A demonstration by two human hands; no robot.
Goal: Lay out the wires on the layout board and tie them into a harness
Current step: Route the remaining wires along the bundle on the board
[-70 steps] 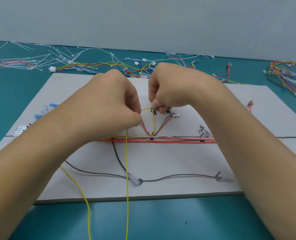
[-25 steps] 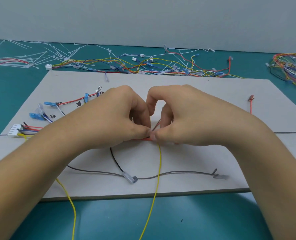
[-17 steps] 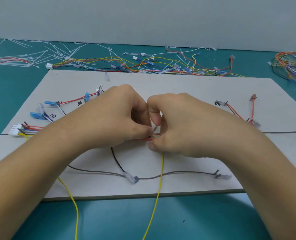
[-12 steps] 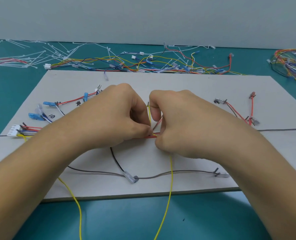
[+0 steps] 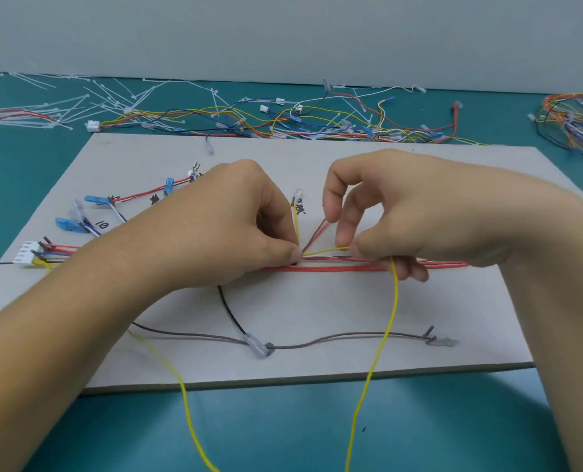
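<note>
Teal counter (image 5: 283, 430), layout board (image 5: 317, 308): our left grip (image 5: 222, 226) pinches the yellow wire (image 5: 390, 315) at its bend; right grip (image 5: 402, 216) likewise.

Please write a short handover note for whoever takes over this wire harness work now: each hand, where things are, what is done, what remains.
Left hand pinches the thin yellow wire at its bend, beside the red wire bundle. Right hand pinches it further right.
The bundle lies along the flat grey layout board; the yellow wire's far end points up the board, and its tail hangs off the near edge.
Done: red bundle laid.
To do: lay the yellow tail, tie the harness.
</note>
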